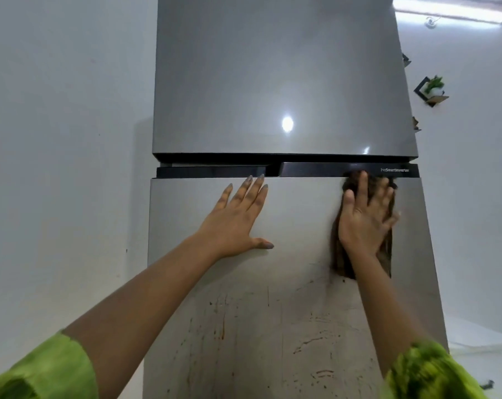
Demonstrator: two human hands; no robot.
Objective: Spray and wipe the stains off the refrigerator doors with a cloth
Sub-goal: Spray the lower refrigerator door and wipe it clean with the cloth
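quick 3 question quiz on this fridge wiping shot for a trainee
1. Which hand presses the cloth against the lower door? A left, B right, C both
2. True or false: the left hand lies flat on the lower door and holds nothing.
3. Fill in: the brown stains show ___ both hands.

Key
1. B, the right hand
2. True
3. below
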